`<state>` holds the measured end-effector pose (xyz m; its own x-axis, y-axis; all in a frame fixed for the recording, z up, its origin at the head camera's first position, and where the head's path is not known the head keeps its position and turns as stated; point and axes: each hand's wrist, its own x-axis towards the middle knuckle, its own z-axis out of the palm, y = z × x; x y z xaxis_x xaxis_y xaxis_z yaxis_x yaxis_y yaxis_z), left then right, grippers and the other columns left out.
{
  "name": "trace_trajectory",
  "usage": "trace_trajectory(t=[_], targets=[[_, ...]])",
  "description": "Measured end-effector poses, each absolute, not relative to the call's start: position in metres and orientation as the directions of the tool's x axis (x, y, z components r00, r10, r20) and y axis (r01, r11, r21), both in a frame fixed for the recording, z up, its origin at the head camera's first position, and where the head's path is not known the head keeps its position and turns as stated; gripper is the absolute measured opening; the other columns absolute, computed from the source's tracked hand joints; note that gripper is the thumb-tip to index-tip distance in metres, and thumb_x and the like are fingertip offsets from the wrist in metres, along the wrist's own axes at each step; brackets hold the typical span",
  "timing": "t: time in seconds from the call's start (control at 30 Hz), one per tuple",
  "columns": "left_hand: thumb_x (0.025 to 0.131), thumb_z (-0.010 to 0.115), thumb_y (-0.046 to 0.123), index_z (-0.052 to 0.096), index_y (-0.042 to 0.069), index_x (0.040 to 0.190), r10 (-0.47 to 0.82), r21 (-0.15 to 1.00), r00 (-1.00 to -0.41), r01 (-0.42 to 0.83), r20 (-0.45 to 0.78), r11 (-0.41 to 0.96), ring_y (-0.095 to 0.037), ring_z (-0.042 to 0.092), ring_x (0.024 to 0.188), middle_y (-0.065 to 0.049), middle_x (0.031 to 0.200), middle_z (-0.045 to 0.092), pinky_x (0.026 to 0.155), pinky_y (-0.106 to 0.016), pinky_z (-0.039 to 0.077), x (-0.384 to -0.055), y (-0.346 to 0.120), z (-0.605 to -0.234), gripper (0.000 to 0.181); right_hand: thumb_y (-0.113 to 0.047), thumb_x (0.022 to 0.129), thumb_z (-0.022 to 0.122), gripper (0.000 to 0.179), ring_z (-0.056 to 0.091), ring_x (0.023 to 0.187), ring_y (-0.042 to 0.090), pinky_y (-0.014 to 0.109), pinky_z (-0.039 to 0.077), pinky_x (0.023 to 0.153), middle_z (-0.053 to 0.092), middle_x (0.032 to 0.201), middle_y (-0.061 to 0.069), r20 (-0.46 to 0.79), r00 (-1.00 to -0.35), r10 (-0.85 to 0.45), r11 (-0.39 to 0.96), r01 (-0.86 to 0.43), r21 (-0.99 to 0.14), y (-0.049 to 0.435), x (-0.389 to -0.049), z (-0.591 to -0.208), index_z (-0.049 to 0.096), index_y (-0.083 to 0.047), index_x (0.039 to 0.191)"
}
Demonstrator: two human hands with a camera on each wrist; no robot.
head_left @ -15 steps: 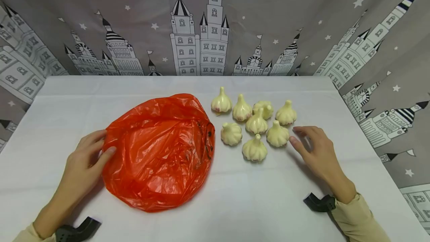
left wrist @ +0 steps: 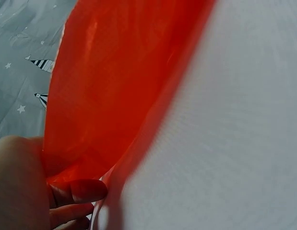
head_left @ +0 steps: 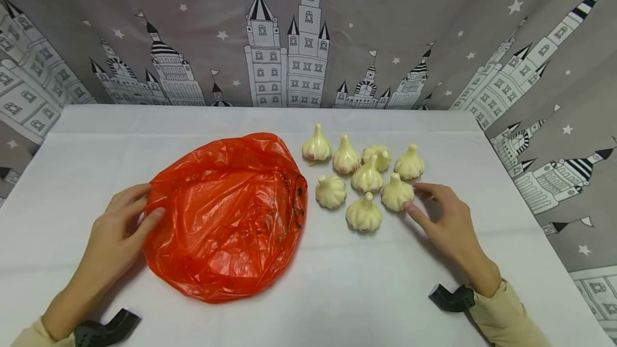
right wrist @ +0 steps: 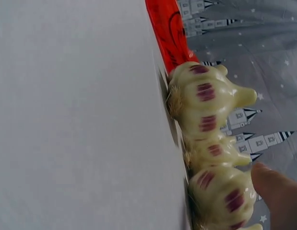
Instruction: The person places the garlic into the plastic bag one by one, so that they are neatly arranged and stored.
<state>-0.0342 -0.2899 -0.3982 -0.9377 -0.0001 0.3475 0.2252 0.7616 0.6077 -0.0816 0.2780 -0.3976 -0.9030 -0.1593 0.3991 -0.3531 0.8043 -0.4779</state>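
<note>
Clearly, the nearest garlic bulb point(head_left: 396, 195) lies just left of the right hand point(head_left: 449, 221); the left hand point(head_left: 112, 234) is well apart from it.
Bulb stands upright on the tabletop point(head_left: 347, 283), stem-to-base axis roughly vertical, at the right side of its cluster. Right hand: thumb and fingers parted, facing its right flank; contact cannot be told. Left hand: pinches the left edge of the red plastic bag point(head_left: 222, 229), which lies left of the cluster. Count: eight garlic bulbs, this one included; one bag; two hands; two black wrist cameras point(head_left: 452, 298).
</note>
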Motion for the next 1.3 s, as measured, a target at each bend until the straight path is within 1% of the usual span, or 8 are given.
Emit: trace_trajectory(t=[0.2,0.3,0.53,0.73,0.97,1.1,1.3], targets=[[0.093,0.068,0.015,0.069,-0.002,0.116,0.002,0.607,-0.942,0.219,0.336,0.764,-0.034,0.041,0.132,-0.017,0.137,0.054,0.101,0.002,0.016,-0.035,-0.290,-0.398,0.029,-0.025,0.075,0.086,0.058,0.062,0.100,0.024,0.033,0.042,0.089,0.068,0.109,0.007,0.419,-0.893,-0.165,0.788,-0.374,-0.489,0.272,-0.080,-0.400,0.063,-0.007,0.125],[0.093,0.067,0.015,0.068,-0.002,0.117,0.000,0.608,-0.945,0.211,0.328,0.765,-0.036,0.041,0.132,-0.017,0.138,0.054,0.101,0.001,0.016,-0.034,-0.290,-0.398,0.030,-0.026,0.072,0.088,0.063,0.063,0.101,0.023,0.029,0.041,0.092,0.068,0.108,0.005,0.430,-0.889,-0.159,0.775,-0.382,-0.503,0.270,-0.080,-0.403,0.063,-0.009,0.127],[0.093,0.068,0.016,0.068,-0.002,0.118,0.001,0.608,-0.949,0.203,0.316,0.767,-0.036,0.041,0.133,-0.017,0.138,0.053,0.101,0.002,0.015,-0.035,-0.291,-0.399,0.031,-0.027,0.069,0.091,0.066,0.063,0.101,0.021,0.022,0.039,0.092,0.068,0.106,0.002,0.432,-0.893,-0.127,0.767,-0.365,-0.528,0.267,-0.080,-0.407,0.063,-0.014,0.128],[0.093,0.067,0.016,0.069,-0.001,0.116,0.001,0.605,-0.946,0.209,0.325,0.768,-0.035,0.041,0.133,-0.016,0.138,0.053,0.102,0.000,0.015,-0.035,-0.291,-0.399,0.028,-0.025,0.069,0.091,0.067,0.062,0.100,0.020,0.015,0.036,0.093,0.068,0.106,0.002,0.434,-0.892,-0.129,0.759,-0.371,-0.536,0.267,-0.082,-0.407,0.063,-0.014,0.129],[0.093,0.067,0.015,0.069,0.000,0.116,-0.002,0.613,-0.947,0.207,0.322,0.763,-0.034,0.040,0.134,-0.015,0.139,0.054,0.102,0.001,0.015,-0.035,-0.291,-0.398,0.028,-0.024,0.068,0.091,0.068,0.061,0.100,0.020,0.014,0.035,0.093,0.067,0.108,0.003,0.442,-0.887,-0.137,0.753,-0.383,-0.535,0.267,-0.082,-0.409,0.063,-0.014,0.130],[0.093,0.067,0.015,0.069,-0.001,0.116,-0.002,0.612,-0.946,0.209,0.325,0.763,-0.034,0.040,0.134,-0.016,0.139,0.054,0.102,0.001,0.015,-0.034,-0.291,-0.398,0.028,-0.023,0.069,0.091,0.068,0.061,0.100,0.020,0.017,0.037,0.092,0.067,0.110,0.002,0.450,-0.881,-0.145,0.747,-0.396,-0.534,0.268,-0.083,-0.410,0.062,-0.015,0.131],[0.094,0.066,0.016,0.067,-0.001,0.121,-0.003,0.615,-0.950,0.199,0.312,0.763,-0.035,0.040,0.134,-0.016,0.139,0.053,0.104,-0.001,0.014,-0.034,-0.291,-0.399,0.032,-0.025,0.070,0.090,0.069,0.060,0.101,0.015,0.019,0.038,0.092,0.067,0.112,0.000,0.439,-0.884,-0.160,0.741,-0.402,-0.538,0.267,-0.084,-0.410,0.061,-0.016,0.132]])
